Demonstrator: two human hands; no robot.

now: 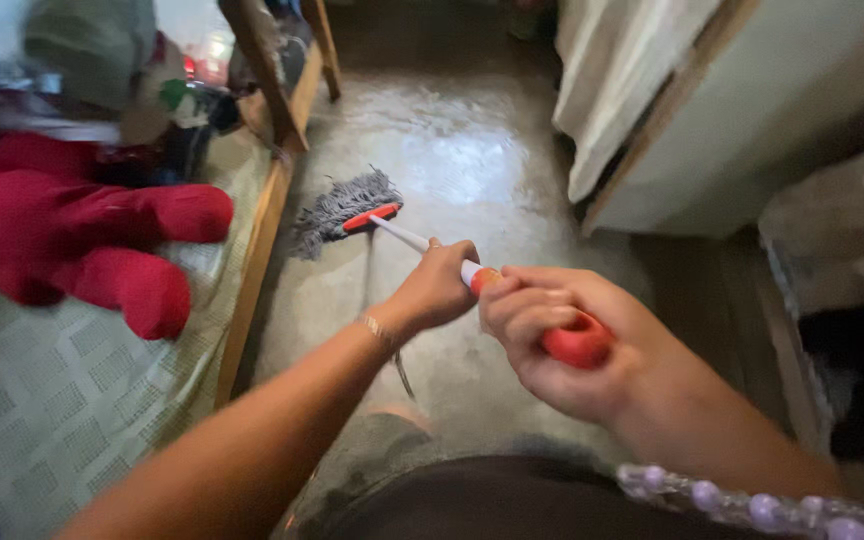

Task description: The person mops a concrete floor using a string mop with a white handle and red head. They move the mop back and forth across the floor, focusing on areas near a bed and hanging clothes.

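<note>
Mid-frame, both the left hand (pixel 439 285) and right hand (pixel 562 340) clench the mop (pixel 352 212), seemingly mid-stroke along the bed frame (pixel 252 270); the wet floor (pixel 472 150) beyond calls for another push.

A bare concrete floor (pixel 472 150) runs down the narrow room, shining wet where light falls on it. On one side stands a wooden-framed bed (pixel 252 250) with a pale patterned cover, a red plush toy (pixel 82 240) lying on it. Opposite, a pale cabinet (pixel 752 130) has light cloth (pixel 622 70) draped beside it.
</note>
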